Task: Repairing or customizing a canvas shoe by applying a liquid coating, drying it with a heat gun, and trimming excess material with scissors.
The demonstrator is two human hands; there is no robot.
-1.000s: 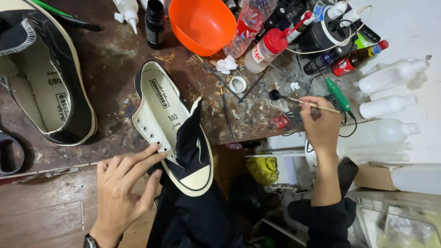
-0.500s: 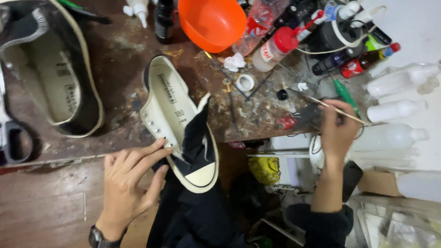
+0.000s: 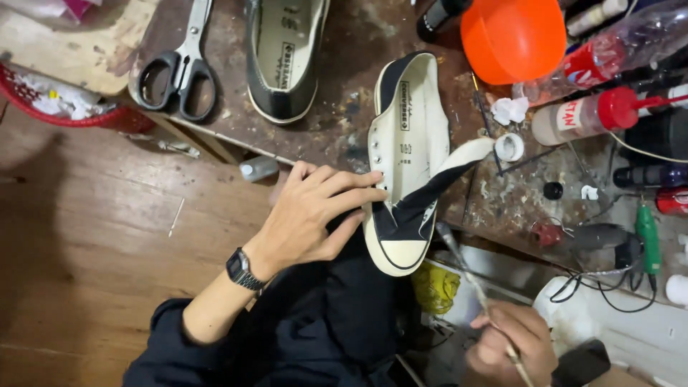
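Observation:
A black and cream canvas sneaker point(image 3: 408, 154) lies on the stained workbench point(image 3: 344, 122), its toe hanging over the front edge and its tongue folded out. My left hand point(image 3: 315, 211), a watch on the wrist, rests its fingers on the sneaker's side by the eyelets. My right hand point(image 3: 512, 347) is low at the bottom right, shut on a thin paintbrush point(image 3: 469, 276) whose tip points up toward the sneaker's toe. The brush is blurred.
A second matching sneaker point(image 3: 283, 57) lies further back, with black scissors point(image 3: 179, 68) to its left. An orange bowl point(image 3: 512, 36), several bottles point(image 3: 588, 115), a small white cap point(image 3: 509, 147) and a green-handled tool point(image 3: 647, 236) crowd the right. A red basket point(image 3: 57, 107) sits at the left.
My right hand with the brush has dropped from over the bench on the right to low down by my lap. The view has swung left. My left hand stays on the sneaker.

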